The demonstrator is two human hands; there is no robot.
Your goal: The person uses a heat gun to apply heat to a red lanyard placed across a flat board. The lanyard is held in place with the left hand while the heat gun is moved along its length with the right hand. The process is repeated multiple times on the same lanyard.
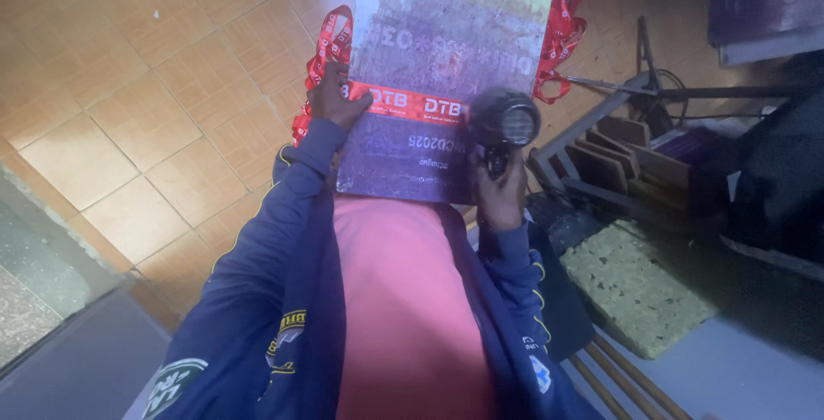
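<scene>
My left hand (336, 99) grips the left edge of a flat rectangular package (446, 51) wrapped in clear film. A red ribbon band (412, 104) crosses the package, and more red ribbons (562, 17) hang behind it. My right hand (500, 193) holds a black heat gun (504, 124) by its handle. The gun's round nozzle sits against the package's right edge near the red band. The package rests upright against my chest, over a pink shirt and a dark blue jacket.
Orange-brown floor tiles (163, 102) spread to the left. A greenish foam block (639, 287) lies at right. Beyond it stand a metal frame with wooden boards (627, 158) and dark bags (772, 180). A grey surface (69, 368) sits at lower left.
</scene>
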